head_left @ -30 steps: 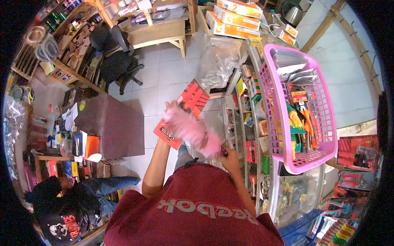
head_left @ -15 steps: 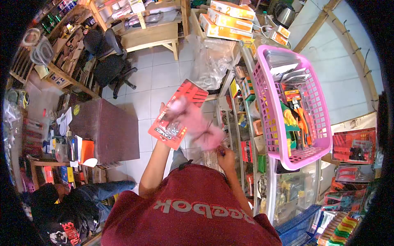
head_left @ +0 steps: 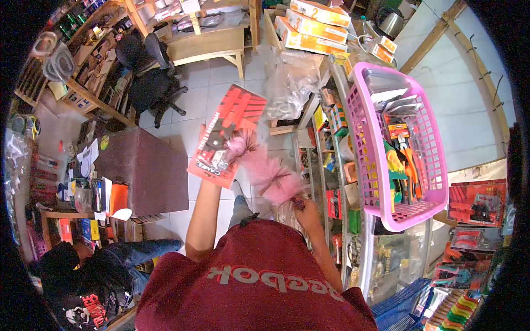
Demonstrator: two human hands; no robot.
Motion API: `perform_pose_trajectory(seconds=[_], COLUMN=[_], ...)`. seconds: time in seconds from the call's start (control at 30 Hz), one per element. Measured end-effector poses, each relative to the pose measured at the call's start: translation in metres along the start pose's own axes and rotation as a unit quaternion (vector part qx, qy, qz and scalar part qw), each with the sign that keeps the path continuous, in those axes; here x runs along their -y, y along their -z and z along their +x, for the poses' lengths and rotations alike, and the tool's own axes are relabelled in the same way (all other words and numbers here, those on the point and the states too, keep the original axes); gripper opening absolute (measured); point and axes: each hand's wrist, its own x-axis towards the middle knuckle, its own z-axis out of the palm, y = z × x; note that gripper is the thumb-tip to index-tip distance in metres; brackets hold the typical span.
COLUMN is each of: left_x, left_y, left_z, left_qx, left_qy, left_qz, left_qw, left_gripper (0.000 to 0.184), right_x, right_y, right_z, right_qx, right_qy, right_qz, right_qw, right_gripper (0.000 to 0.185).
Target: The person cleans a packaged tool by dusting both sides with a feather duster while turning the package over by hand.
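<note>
My left hand [head_left: 202, 134] is mostly hidden behind a red and black carded pack [head_left: 238, 107] marked CAMEL; its fingers show at the card's left edge, closed on it. The pack is held up, tilted, in front of my body. In my right hand [head_left: 307, 213], wrapped round the handle, is a pink feather duster [head_left: 270, 176]. The duster's fluffy head is smeared by motion and its tip lies over the pack's lower right part. What is inside the pack's blister is hard to make out.
A pink plastic basket [head_left: 371, 165] with tools stands on the shelf unit to the right. Orange and white boxes [head_left: 317, 30] are stacked beyond it. A brown cabinet [head_left: 146, 171] and a black chair [head_left: 152, 91] are at left. Another person [head_left: 105, 276] is at lower left.
The carded pack has moved a little left and away from my body in my left hand. The duster's tip has shifted over the pack. Both hands keep their hold.
</note>
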Motion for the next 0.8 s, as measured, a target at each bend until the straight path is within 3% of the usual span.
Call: perform_pose_trajectory(seconds=[0.1,0.2,0.4,0.5,0.53,0.63,0.77,0.8], left_x=[-0.011,-0.012,-0.001,0.011,0.006,0.009,0.009,0.017], left_y=[0.002,0.000,-0.020,-0.030,-0.012,-0.003,-0.010,-0.045], left_z=[0.004,0.005,-0.003,-0.008,-0.010,-0.007,0.000,-0.003], left_qx=[-0.048,-0.070,-0.070,-0.114,-0.061,0.083,-0.103,-0.186], left_qy=[-0.017,-0.005,0.067,0.069,0.117,0.173,0.094,0.057], left_qz=[0.065,0.093,0.103,0.110,0.072,0.070,0.124,0.103], left_qw=[0.997,0.993,0.990,0.985,0.989,0.979,0.982,0.976], left_gripper=[0.063,0.064,0.068,0.069,0.072,0.075,0.077,0.075], right_x=[0.026,0.023,0.025,0.003,-0.004,-0.004,0.006,0.007], right_y=[0.030,0.031,0.061,0.065,0.064,0.060,0.052,0.049], right_z=[0.008,0.007,-0.001,0.005,0.010,0.010,-0.003,-0.005], right_qx=[0.045,0.037,0.097,0.025,-0.004,-0.057,0.007,0.021], right_qy=[-0.074,-0.010,-0.061,-0.019,0.001,-0.044,-0.001,0.007], right_qz=[0.006,0.046,0.109,-0.033,-0.114,-0.092,0.074,0.105], right_qw=[0.996,0.998,0.987,0.999,0.993,0.993,0.997,0.994], right_gripper=[0.023,0.020,0.017,0.018,0.017,0.015,0.013,0.013])
